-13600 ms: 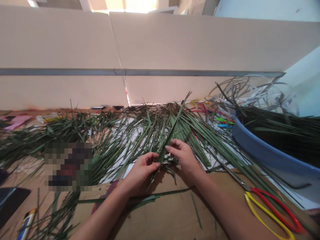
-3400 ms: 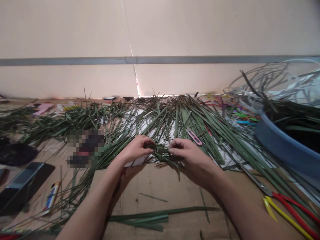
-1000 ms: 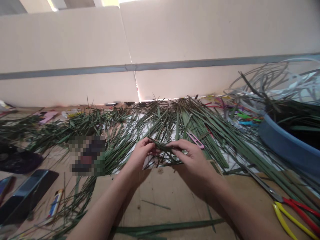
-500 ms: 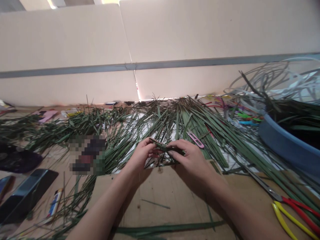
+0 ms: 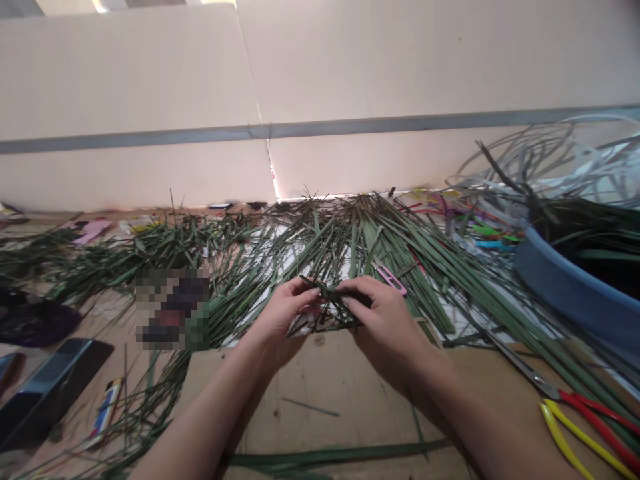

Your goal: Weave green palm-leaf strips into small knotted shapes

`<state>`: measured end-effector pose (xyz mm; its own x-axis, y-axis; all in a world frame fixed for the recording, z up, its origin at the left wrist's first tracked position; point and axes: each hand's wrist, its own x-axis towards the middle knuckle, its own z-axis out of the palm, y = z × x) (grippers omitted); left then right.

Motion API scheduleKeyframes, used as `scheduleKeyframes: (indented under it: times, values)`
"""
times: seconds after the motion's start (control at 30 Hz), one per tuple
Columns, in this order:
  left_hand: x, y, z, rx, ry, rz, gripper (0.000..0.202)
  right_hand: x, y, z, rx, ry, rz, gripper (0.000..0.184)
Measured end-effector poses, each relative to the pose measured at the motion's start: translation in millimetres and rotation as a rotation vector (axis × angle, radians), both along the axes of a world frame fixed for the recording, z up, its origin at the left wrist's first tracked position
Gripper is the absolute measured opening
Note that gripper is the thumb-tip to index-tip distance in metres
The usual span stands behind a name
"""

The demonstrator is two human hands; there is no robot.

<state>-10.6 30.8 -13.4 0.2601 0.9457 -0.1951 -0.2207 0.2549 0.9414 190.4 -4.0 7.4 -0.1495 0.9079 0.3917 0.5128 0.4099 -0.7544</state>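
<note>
a small dark-green piece of folded leaf [image 5: 328, 292] is held between the two bare hands, near the far edge of a flat brown cardboard sheet [image 5: 300, 380]. its left end is pinched by the thumb and fingers of the left hand [image 5: 284, 311], and its right part is clamped by those of the right hand [image 5: 379, 311]; the hands are placed close together. how the piece is folded cannot be told. long narrow green leaves [image 5: 425, 293] are spread behind, with a small tool with a pink loop handle [image 5: 399, 283] laid on them. at the right, metal scissors with red and yellow handles [image 5: 543, 385] are seen below a round blue plastic tub [image 5: 560, 280], in which more leaves are piled.
</note>
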Motion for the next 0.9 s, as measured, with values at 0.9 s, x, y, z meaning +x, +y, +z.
scheduleKeyframes:
  times: [0.9]
  values:
    - [3.2,-2.7,-0.9,-0.005,-0.079,0.008,0.029,0.3,-2.7,5.4,-0.002,-0.070,0.013,0.032]
